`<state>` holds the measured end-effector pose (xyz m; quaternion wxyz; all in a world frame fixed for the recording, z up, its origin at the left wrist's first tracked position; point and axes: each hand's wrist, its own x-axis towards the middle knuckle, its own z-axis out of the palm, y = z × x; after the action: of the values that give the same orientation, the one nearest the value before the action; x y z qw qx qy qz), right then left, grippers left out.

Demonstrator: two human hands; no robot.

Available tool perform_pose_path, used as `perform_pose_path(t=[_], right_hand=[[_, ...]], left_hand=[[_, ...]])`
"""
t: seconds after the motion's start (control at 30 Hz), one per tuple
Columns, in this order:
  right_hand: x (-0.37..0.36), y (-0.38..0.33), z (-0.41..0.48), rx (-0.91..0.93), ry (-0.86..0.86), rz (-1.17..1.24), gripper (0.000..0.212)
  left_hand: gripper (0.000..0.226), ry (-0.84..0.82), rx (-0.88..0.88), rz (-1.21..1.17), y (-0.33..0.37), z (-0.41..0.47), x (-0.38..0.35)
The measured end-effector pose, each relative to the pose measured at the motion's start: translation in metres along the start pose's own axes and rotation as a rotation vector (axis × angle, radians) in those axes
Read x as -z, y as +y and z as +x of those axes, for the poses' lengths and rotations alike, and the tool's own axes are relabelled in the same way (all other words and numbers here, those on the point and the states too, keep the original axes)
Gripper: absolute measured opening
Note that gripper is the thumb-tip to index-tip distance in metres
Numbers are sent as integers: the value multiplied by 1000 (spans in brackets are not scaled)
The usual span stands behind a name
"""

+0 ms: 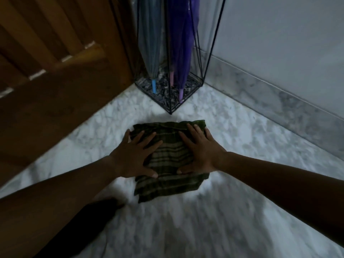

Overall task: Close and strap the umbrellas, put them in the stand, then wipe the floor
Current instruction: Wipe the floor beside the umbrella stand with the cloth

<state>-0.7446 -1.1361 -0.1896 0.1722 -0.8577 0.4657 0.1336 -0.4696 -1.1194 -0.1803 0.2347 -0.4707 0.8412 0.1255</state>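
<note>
The scene is a corner of a room in dim light. The floor (242, 138) is white marble with grey veins, and it looks glossy. The lower part of the view is blurred. On the left stands a brown wooden door (55, 101) with vertical panels in its upper part; small bright slits show between the slats. On the right there is a plain pale wall (288, 34), bluish in this light. Along its bottom runs a skirting board (270, 94) of grey-veined marble, which meets the floor at a straight line. The door and the wall come together at the far corner.
</note>
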Motion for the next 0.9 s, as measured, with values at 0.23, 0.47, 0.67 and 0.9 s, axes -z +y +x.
perform_pose_path(t=[0.23, 0.47, 0.67, 0.9], right_hand=[[0, -38, 58, 51, 49, 18, 124], [17, -52, 112, 115, 37, 41, 125], [43, -64, 161, 122, -15, 65, 132], [77, -93, 224, 83, -109, 7, 145]], left_hand=[[104, -2, 153, -48, -51, -12, -14], [111, -16, 255, -152, -87, -23, -13], [109, -22, 337, -163, -107, -25, -18], [108, -14, 475, -192, -125, -23, -14]])
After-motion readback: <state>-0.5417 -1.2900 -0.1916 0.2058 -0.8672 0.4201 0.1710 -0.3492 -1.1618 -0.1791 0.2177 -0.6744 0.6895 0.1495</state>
